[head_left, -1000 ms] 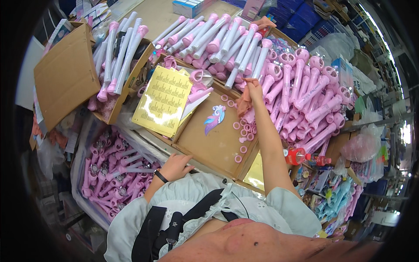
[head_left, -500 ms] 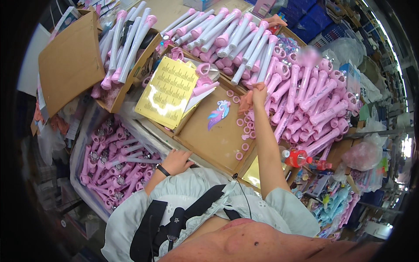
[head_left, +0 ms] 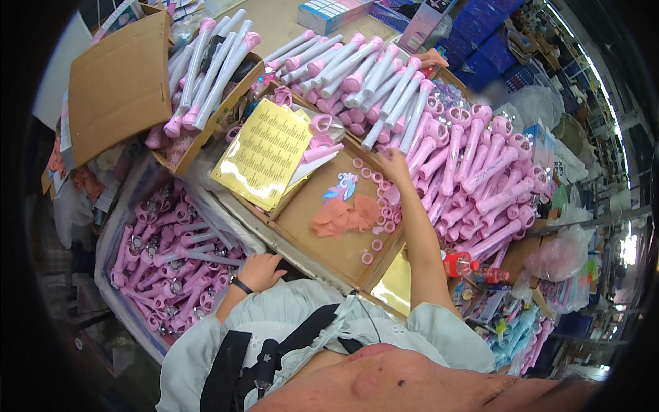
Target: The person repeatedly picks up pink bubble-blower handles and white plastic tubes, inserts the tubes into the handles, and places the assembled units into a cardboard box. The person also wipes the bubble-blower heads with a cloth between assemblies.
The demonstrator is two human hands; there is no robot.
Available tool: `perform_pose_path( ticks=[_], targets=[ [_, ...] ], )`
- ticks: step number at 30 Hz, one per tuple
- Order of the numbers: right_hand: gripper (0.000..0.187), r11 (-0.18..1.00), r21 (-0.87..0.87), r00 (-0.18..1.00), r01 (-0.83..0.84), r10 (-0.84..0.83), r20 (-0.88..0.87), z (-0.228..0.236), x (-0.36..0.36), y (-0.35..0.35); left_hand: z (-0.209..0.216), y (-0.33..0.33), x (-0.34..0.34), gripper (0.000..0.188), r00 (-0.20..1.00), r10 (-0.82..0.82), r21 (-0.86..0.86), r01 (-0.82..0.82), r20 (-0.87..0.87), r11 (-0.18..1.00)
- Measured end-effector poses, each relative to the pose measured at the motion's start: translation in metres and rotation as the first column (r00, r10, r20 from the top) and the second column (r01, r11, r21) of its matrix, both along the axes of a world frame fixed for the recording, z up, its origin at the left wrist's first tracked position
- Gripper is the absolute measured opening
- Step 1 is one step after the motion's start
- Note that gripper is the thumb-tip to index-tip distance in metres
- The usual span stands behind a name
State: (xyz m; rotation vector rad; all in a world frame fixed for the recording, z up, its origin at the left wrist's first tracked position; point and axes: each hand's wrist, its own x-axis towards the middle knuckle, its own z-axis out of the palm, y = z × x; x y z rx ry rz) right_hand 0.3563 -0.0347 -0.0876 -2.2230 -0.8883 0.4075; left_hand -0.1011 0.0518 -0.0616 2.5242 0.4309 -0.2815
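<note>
My right hand point(head_left: 395, 165) reaches across a shallow cardboard tray point(head_left: 319, 244) to its far edge, fingers down among small pink rings point(head_left: 384, 225) beside a heap of pink wand handles point(head_left: 480, 182). Whether it pinches a ring is hidden. On the tray lie a small blue and pink sticker figure point(head_left: 341, 187) and a salmon-coloured crumpled shape point(head_left: 340, 218). My left hand point(head_left: 261, 271) rests on the near table edge and holds nothing, next to a bin of pink toy parts point(head_left: 171, 264).
A yellow printed sheet point(head_left: 264, 154) lies left of the tray. White and pink wands point(head_left: 364, 75) are stacked behind it, more in an open carton point(head_left: 117, 86) at the left. A red-capped bottle point(head_left: 458, 263) and plastic bags point(head_left: 557, 257) crowd the right.
My right hand has shifted a little farther along the ring row toward the wand heap. The salmon-coloured shape now shows on the tray. My left hand has stayed put.
</note>
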Motion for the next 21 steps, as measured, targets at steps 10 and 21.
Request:
perform_pose_path(
  ticks=[10,21],
  targets=[
    [0.047,0.833,-0.177,0.849,0.525,-0.498,0.175,-0.041,0.136,0.047,-0.001,-0.016,-0.05,0.042,0.951,0.281,0.03,-0.28,-0.127,0.96],
    [0.042,0.754,0.599,0.696,0.268,0.278,-0.662,-0.012,-0.129,-0.024,0.05,0.003,0.068,0.046,0.822,0.332,-0.182,-0.278,0.463,0.943]
  ],
)
